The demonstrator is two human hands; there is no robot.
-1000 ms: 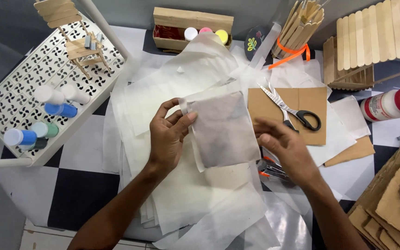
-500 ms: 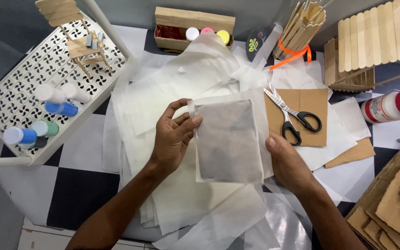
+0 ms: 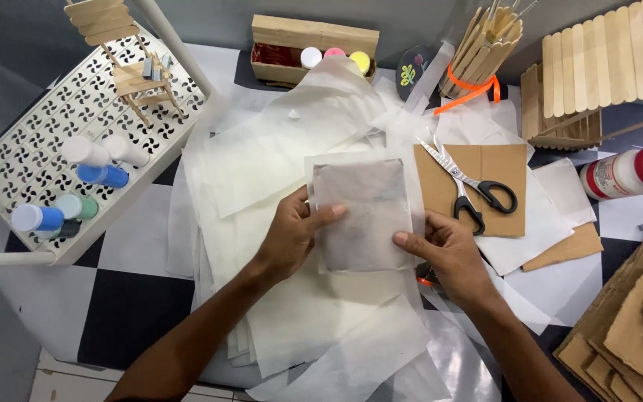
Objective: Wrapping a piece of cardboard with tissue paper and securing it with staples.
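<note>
Both hands pinch a grey square (image 3: 362,212) wrapped in white paper: left hand (image 3: 292,234) and right hand (image 3: 444,249) at opposite edges. Scissors (image 3: 470,186) lie just beyond the right hand.

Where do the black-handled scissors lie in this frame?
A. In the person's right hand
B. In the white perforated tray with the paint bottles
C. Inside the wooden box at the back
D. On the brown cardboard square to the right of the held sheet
D: the black-handled scissors rest flat on the brown cardboard square, clear of both hands, which hold the translucent paper-wrapped square.
</note>
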